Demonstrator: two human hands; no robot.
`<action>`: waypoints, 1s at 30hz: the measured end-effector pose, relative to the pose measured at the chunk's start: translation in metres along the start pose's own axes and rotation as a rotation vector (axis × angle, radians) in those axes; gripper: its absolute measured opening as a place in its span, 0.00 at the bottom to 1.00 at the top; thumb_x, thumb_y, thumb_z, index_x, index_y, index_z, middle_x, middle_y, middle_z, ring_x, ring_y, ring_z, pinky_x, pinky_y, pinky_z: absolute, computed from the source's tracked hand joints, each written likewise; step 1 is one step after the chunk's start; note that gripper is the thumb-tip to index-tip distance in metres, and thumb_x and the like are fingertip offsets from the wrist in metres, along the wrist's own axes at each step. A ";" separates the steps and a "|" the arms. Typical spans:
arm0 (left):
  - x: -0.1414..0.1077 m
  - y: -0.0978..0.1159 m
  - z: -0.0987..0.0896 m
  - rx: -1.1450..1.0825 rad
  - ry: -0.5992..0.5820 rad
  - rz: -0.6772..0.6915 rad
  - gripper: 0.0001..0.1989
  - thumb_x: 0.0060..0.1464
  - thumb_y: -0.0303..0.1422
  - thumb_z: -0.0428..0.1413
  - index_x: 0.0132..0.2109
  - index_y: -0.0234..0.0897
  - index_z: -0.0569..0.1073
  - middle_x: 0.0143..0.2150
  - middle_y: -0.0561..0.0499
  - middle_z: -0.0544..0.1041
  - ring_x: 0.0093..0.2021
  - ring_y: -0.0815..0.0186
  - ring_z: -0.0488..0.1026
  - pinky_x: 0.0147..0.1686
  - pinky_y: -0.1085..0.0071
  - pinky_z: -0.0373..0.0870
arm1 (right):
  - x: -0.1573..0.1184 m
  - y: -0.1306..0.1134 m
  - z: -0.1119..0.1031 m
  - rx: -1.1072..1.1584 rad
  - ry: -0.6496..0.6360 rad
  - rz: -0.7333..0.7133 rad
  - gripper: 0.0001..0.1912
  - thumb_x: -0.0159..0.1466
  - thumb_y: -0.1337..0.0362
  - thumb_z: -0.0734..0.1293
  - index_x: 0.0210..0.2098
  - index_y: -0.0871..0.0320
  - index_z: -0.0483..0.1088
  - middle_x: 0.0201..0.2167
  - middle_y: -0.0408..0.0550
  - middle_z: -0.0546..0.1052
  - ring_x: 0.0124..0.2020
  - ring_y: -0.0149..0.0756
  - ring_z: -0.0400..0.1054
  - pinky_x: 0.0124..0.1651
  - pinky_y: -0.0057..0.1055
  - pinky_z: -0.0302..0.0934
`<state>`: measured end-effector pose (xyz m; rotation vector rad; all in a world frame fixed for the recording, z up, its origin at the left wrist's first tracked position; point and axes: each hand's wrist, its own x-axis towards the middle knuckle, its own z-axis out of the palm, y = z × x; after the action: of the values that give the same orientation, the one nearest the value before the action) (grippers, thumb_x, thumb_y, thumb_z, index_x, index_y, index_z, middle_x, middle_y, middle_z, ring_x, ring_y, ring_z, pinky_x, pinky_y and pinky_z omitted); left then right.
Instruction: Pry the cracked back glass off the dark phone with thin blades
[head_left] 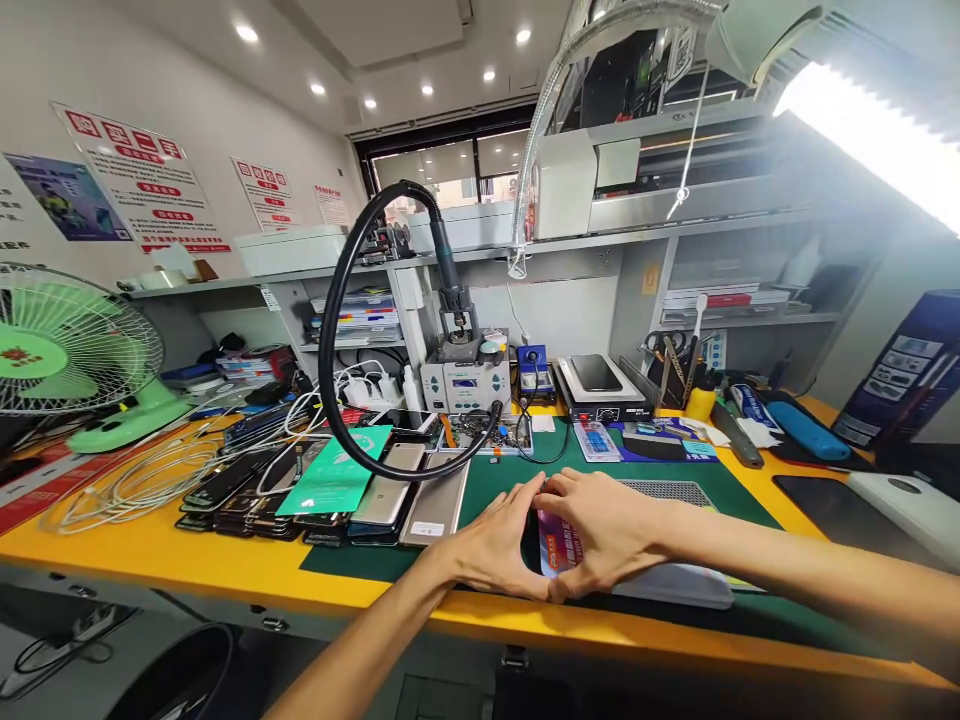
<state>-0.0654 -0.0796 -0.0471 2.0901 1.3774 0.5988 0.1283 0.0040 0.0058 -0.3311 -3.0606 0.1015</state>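
On the green mat, a flat piece with pink and red print (553, 543) lies between my two hands, mostly covered by them. My left hand (496, 545) curves along its left side, fingertips at the far end and thumb at the near end. My right hand (604, 525) bends over its right side, with its thumb meeting the left thumb. Both hands look closed on the piece's edges. Two gold phones (442, 490) rest to the left, the nearer one bearing a white label. A white, rounded long object (675, 585) sits partly under my right forearm.
A black hose (330, 330) loops from the hot-air rework station (466, 385) over the phones. Stacked phones and a green sheet (337, 468) crowd the left, beside white cables (142, 465) and a fan (71, 345). A hot plate (600, 390) carries a phone. A bright lamp hangs upper right.
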 end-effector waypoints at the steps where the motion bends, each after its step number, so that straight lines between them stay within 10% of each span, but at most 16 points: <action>1: -0.001 -0.001 0.000 -0.002 -0.001 -0.004 0.67 0.36 0.50 0.69 0.74 0.38 0.39 0.72 0.32 0.52 0.69 0.37 0.53 0.65 0.42 0.55 | 0.001 0.000 0.000 0.015 0.003 -0.002 0.39 0.49 0.39 0.70 0.51 0.59 0.73 0.40 0.57 0.75 0.36 0.48 0.70 0.38 0.40 0.66; 15: -0.002 -0.008 0.006 -0.017 0.026 -0.015 0.65 0.39 0.44 0.68 0.74 0.41 0.35 0.74 0.35 0.48 0.70 0.40 0.52 0.65 0.44 0.56 | 0.000 0.012 0.010 0.075 0.052 -0.090 0.32 0.49 0.42 0.71 0.49 0.51 0.77 0.36 0.55 0.73 0.33 0.47 0.68 0.32 0.38 0.61; 20: -0.001 -0.001 0.004 0.018 0.032 -0.006 0.62 0.40 0.43 0.67 0.74 0.43 0.39 0.73 0.40 0.52 0.69 0.43 0.55 0.66 0.48 0.56 | -0.010 0.011 0.001 0.118 -0.034 -0.032 0.44 0.52 0.44 0.72 0.64 0.55 0.65 0.45 0.58 0.71 0.42 0.50 0.69 0.41 0.42 0.65; 23: -0.003 0.004 0.001 0.062 0.034 -0.050 0.58 0.43 0.42 0.65 0.73 0.42 0.41 0.70 0.39 0.57 0.67 0.43 0.57 0.64 0.48 0.59 | -0.035 0.022 -0.022 0.191 -0.254 0.111 0.64 0.47 0.40 0.74 0.73 0.58 0.45 0.55 0.63 0.66 0.52 0.57 0.66 0.51 0.48 0.65; 26: -0.006 0.004 0.001 0.083 0.025 -0.086 0.55 0.47 0.42 0.63 0.73 0.41 0.40 0.65 0.37 0.62 0.62 0.43 0.63 0.59 0.47 0.63 | -0.078 0.034 -0.041 0.229 -0.428 0.300 0.65 0.46 0.39 0.76 0.73 0.58 0.46 0.55 0.61 0.66 0.53 0.58 0.66 0.53 0.48 0.65; 30: -0.005 0.006 0.001 0.219 0.053 -0.109 0.57 0.45 0.48 0.65 0.72 0.45 0.40 0.64 0.38 0.61 0.54 0.49 0.70 0.51 0.54 0.71 | -0.129 0.039 -0.034 0.251 -0.309 0.356 0.61 0.48 0.44 0.76 0.72 0.61 0.49 0.61 0.62 0.63 0.61 0.59 0.60 0.60 0.48 0.60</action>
<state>-0.0622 -0.0867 -0.0442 2.1632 1.6400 0.4805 0.2648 0.0156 0.0295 -0.9142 -3.1884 0.6004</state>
